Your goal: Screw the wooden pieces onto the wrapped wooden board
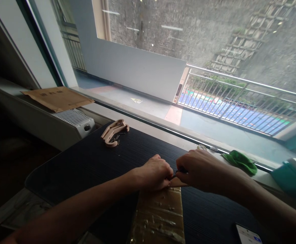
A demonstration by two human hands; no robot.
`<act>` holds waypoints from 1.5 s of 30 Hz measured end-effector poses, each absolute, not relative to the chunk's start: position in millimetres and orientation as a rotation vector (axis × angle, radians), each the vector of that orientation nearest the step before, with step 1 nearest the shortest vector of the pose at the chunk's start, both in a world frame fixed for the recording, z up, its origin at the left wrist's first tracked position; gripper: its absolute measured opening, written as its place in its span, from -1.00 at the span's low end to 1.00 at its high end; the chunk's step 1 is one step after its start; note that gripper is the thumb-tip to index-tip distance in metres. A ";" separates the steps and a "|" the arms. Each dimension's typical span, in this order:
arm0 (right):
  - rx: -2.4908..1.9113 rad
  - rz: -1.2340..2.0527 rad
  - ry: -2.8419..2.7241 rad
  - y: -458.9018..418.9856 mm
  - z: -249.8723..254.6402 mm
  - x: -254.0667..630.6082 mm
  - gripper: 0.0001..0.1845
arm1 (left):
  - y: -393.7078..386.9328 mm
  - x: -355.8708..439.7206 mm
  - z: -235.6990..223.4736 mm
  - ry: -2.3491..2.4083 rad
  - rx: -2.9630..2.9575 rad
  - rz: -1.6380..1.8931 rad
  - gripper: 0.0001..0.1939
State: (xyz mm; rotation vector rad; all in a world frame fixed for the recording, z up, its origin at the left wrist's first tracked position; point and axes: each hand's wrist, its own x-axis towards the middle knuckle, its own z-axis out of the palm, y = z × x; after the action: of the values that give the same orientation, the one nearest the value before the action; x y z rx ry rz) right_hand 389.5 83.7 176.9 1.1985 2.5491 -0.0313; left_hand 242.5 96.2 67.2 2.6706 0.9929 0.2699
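Observation:
My left hand (158, 173) is closed and presses on a light wooden piece (178, 183), most of which it covers. The piece rests at the far end of a box wrapped in shiny brown tape (160, 217). Close on the right, my right hand (195, 167) is wrapped round a dark, slim tool (174, 176). Its tip points toward the left hand's fingers; which kind of tool it is, I cannot make out. Farther back on the table lie curved wooden hooks (114, 133), with several small dark screws (117, 138) beside them.
The dark table (87, 162) runs up to a window sill. A phone (248, 234) lies at the lower right. On the sill are a green cloth (240, 162) and a teal box (292, 179). A brown envelope (59, 98) rests on a white radiator (79, 127) at left.

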 end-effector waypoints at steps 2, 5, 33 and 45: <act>1.199 -0.050 2.547 83.6 176.3 389.3 -0.77 | 96.3 242.6 66.0 0.996 2.678 0.260 -0.86; 1.222 -0.086 2.548 83.4 174.8 391.5 -0.77 | 97.2 243.6 65.4 0.982 2.689 0.248 -0.87; 1.108 -0.050 2.525 85.2 184.8 386.1 -0.82 | 95.9 245.5 66.0 1.061 2.677 0.223 -0.81; 1.101 -0.072 2.582 92.1 183.8 391.6 -0.77 | 91.7 246.5 68.3 1.132 2.688 0.203 -0.83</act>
State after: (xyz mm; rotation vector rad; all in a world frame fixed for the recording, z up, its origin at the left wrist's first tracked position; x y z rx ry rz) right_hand 391.6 92.1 183.8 1.1007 2.5825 -0.0724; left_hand 246.5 91.7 68.3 2.6883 1.1323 0.2033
